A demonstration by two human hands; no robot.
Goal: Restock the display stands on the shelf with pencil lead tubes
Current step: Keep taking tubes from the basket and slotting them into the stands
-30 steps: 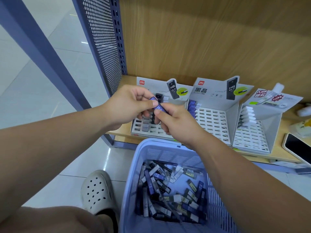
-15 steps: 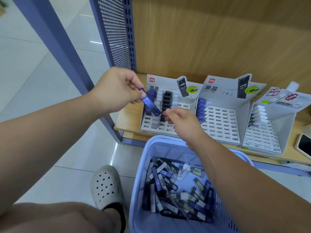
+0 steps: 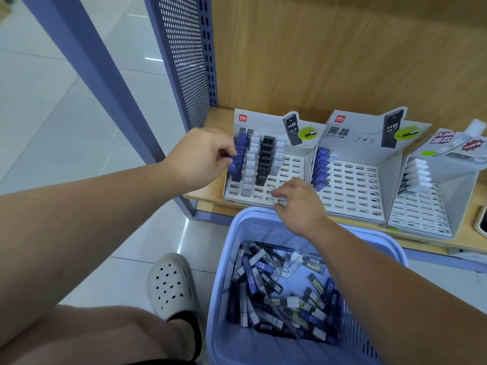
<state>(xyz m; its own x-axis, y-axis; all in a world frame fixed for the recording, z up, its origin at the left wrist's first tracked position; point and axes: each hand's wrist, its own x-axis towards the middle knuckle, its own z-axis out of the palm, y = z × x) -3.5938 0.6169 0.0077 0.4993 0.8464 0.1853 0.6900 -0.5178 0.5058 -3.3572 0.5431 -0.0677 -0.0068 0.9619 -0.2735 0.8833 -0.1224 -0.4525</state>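
Three white slotted display stands sit on the wooden shelf: the left stand (image 3: 292, 169), the middle stand (image 3: 353, 191) and the right stand (image 3: 427, 212). My left hand (image 3: 200, 156) pinches a blue lead tube (image 3: 233, 167) at the front of the left stand's blue column. Beside that column stand white and black tubes. My right hand (image 3: 297, 201) hovers with loosely curled fingers over the left stand's front edge, holding nothing. A lilac basket (image 3: 237, 233) below it holds several loose lead tubes (image 3: 276, 288).
A perforated blue shelf upright (image 3: 184, 61) rises just left of the stands. A phone (image 3: 482, 219) lies at the shelf's right edge. My foot in a white clog (image 3: 171, 285) rests on the tiled floor beside the basket.
My left hand has carried the blue tube from mid-air to the left stand's blue column. My right hand let go of it and dropped back toward the basket.
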